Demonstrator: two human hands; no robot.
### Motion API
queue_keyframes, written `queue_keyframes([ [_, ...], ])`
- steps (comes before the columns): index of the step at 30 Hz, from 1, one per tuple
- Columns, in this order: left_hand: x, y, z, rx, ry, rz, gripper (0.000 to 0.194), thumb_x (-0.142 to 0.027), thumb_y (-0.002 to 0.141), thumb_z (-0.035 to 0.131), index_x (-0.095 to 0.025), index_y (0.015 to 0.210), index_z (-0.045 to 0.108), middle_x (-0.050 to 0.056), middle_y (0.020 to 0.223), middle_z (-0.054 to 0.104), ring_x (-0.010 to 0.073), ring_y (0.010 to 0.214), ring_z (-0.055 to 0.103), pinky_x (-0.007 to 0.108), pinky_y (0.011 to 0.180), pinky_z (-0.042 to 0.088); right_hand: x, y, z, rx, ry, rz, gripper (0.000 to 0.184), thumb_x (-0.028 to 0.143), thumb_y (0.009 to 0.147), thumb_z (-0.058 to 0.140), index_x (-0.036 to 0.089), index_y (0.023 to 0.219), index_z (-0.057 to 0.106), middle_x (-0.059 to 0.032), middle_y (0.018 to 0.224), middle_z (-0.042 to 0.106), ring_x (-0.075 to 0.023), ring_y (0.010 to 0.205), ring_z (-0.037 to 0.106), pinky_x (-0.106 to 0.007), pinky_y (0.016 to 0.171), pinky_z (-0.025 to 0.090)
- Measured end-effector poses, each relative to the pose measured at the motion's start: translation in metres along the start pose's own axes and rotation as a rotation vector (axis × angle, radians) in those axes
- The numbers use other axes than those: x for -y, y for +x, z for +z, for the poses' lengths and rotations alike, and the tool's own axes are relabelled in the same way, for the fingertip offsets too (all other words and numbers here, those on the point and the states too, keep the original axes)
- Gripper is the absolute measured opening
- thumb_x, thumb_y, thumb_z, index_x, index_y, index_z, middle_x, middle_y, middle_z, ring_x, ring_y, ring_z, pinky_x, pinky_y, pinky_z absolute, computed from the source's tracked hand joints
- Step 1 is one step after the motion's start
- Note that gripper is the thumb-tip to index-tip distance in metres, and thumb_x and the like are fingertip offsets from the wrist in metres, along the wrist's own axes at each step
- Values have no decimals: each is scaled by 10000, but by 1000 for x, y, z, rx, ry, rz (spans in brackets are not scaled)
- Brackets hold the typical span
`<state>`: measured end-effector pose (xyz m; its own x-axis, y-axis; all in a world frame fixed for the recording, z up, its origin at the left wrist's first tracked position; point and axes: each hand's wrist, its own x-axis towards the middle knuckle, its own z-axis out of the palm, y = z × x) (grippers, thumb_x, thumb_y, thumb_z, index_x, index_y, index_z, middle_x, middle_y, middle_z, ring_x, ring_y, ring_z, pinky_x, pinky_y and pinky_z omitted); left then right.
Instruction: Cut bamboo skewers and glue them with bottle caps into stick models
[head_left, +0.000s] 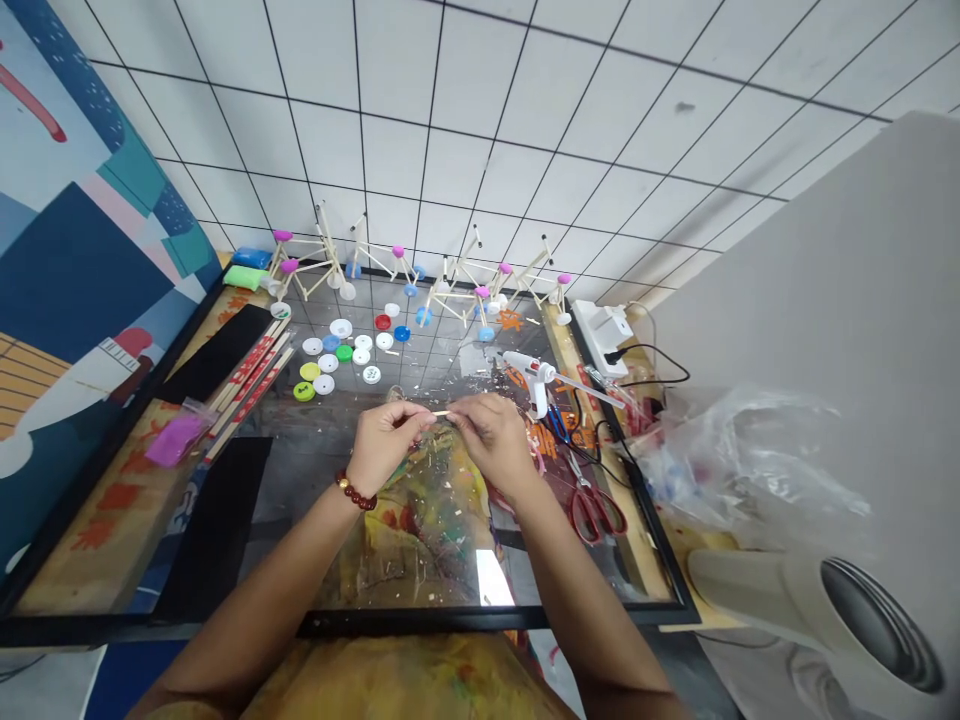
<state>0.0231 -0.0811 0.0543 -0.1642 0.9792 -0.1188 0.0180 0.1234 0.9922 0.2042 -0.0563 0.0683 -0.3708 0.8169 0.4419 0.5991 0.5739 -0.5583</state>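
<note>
A short pale wooden stick is pinched between my two hands over the middle of the glass-topped table. My left hand, with a beaded bracelet at the wrist, closes its thumb and forefinger on one end. At the other end, the fingers of my right hand are closed. Beyond my hands lie several bottle caps in white, blue, green, yellow and red, such as a red cap. Right of my right hand a white glue gun rests with a glue stick in its back.
Stick models with pink lumps and caps stand along the tiled wall. Bundled wooden sticks and a purple clay packet lie left. Red-handled scissors, a power strip, cables and a plastic bag are right. Small scraps litter the glass.
</note>
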Motion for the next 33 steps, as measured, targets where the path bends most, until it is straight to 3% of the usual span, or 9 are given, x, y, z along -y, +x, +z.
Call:
queue_keyframes([
  [3,-1,4,-6,-122,-14,27,180,-350,695,746,-171,686,725,-2,573,657,98,501,549,204,495,438,1,-3,10,-94,83,127,144,250,891,606,236,804,720,-22,769,739,-197,738,654,-348,738,479],
  [7,-9,15,-25,-310,-9,94,191,-351,757,679,-167,710,697,7,613,673,102,527,574,202,505,448,-10,-5,12,-162,176,212,132,277,862,632,242,782,731,-21,765,738,-199,739,662,-344,730,496],
  [12,-15,4,-50,-243,317,208,170,-288,810,619,-188,911,713,35,836,735,155,718,667,261,662,523,-3,-15,24,-65,195,127,96,247,845,664,257,820,757,-25,836,698,-186,814,622,-346,769,464],
  [15,-9,-15,-66,-161,623,315,135,-227,806,626,-209,913,707,37,906,726,185,815,670,301,764,526,10,-24,40,75,111,56,91,225,842,680,275,836,757,-14,861,672,-189,870,582,-358,800,396],
  [18,3,-31,-77,-106,805,320,166,-173,794,626,-212,938,701,47,953,708,205,859,656,331,813,520,21,-27,55,175,16,-11,95,225,855,675,283,863,750,-9,888,656,-189,906,546,-354,804,346],
  [24,24,-37,-81,-40,889,216,267,-182,751,702,-216,1016,699,71,1027,666,228,901,635,357,832,517,22,-26,71,212,-83,-48,95,212,865,664,264,902,735,-26,926,663,-201,928,533,-362,818,338],
  [33,35,-35,-85,13,920,249,281,-211,786,696,-181,1065,682,89,1046,632,260,1018,608,388,907,498,19,-29,75,210,-109,-36,101,279,898,638,255,957,717,-27,924,674,-200,949,556,-361,835,333],
])
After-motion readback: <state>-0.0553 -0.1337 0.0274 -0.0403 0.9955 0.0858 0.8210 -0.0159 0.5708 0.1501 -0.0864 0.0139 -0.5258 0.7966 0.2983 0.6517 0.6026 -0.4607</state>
